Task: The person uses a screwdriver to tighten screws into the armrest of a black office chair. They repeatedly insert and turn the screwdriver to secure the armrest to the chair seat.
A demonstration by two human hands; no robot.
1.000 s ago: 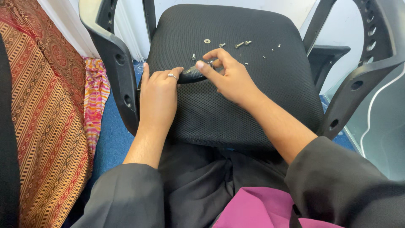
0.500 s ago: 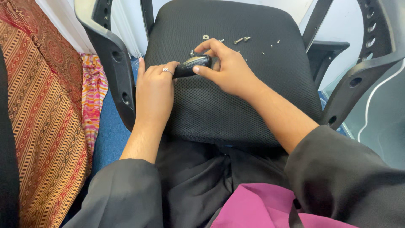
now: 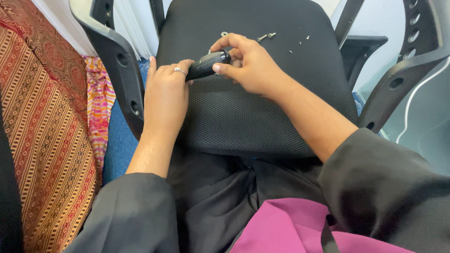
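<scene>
Both hands are up on the black mesh chair seat point(image 3: 243, 112). The left hand point(image 3: 165, 91), ring on one finger, grips the near-left end of a short black cylinder with a knurled grip point(image 3: 206, 64). The right hand point(image 3: 248, 63) pinches its far end, fingers point(image 3: 225, 44) curled over the top. Just beyond, small screws point(image 3: 265, 36) and bits lie scattered on the seat's far part. Patterned red fabric point(image 3: 42, 117) hangs at left.

We note a matt black knurled handle point(image 3: 207, 64), coarse black mesh cloth on the chair seat point(image 3: 243, 117), glossy metal screws point(image 3: 265, 36), and smooth moulded plastic armrests point(image 3: 112, 51).
</scene>
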